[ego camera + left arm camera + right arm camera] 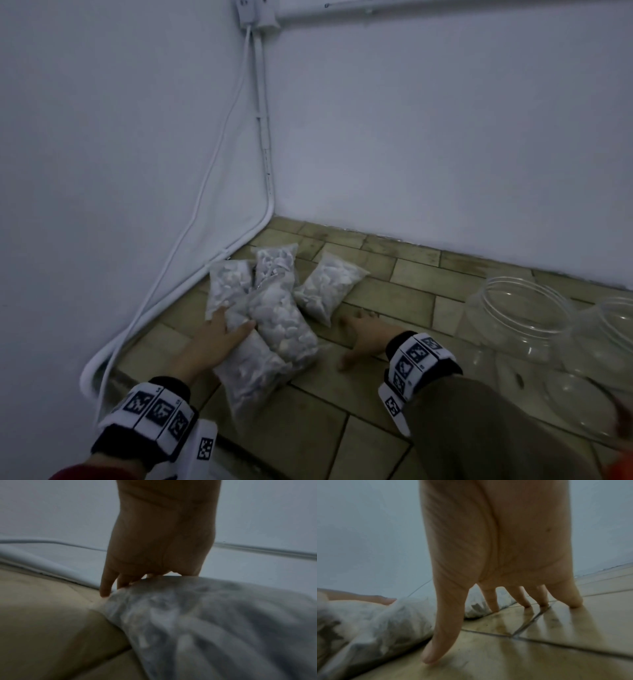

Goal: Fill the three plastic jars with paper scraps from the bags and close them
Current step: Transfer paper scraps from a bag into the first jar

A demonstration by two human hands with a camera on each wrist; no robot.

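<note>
A person's two hands reach down to a tiled floor (370,407) in the corner of a white-walled room. Five clear bags of paper scraps (274,301) lie in a loose heap near the corner, some overlapping, one bag (325,286) lying a little apart at the right of the heap.

The left hand (219,334) lies on the heap, fingers stretched over the top of a bag and the thumb out along the side of the long bag (286,323) in the middle. In the left wrist view the fingers (106,585) bend down over the bag's far edge, the little finger tip reaching toward the floor — whether they truly grip the plastic cannot be told.

The right hand (364,334) holds nothing. It is spread wide, its fingertips (575,601) and thumb planted on the bare tiles just beside the heap, the palm arched above the floor.

At the right edge of the head view stand clear plastic jars (520,318), open-mouthed and with no scraps in them, well apart from the bags — only two can be made out clearly. White cables (219,164) run down the wall corner and along the floor's edge behind the heap.
</note>
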